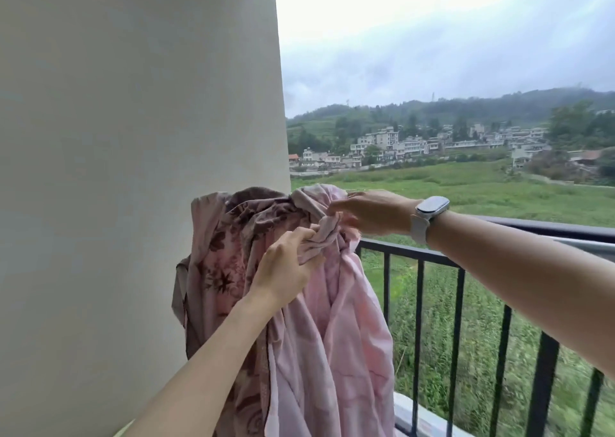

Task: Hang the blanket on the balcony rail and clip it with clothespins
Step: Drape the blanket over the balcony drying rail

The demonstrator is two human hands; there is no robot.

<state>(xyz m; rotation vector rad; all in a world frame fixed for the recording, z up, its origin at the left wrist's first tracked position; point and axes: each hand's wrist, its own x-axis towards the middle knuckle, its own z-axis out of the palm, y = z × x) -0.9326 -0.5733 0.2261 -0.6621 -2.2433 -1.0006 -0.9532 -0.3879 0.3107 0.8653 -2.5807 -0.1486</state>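
A pink blanket with a dark floral side hangs bunched over the left end of the black balcony rail, next to the wall. My left hand grips a twisted bunch of the blanket near its top. My right hand, with a white watch on the wrist, reaches in from the right and holds the fabric at the top of the bunch, fingers curled into it. No clothespin is visible.
A pale wall fills the left half of the view, right beside the blanket. The rail's black vertical bars run off to the right. Beyond lie a green field and a distant village.
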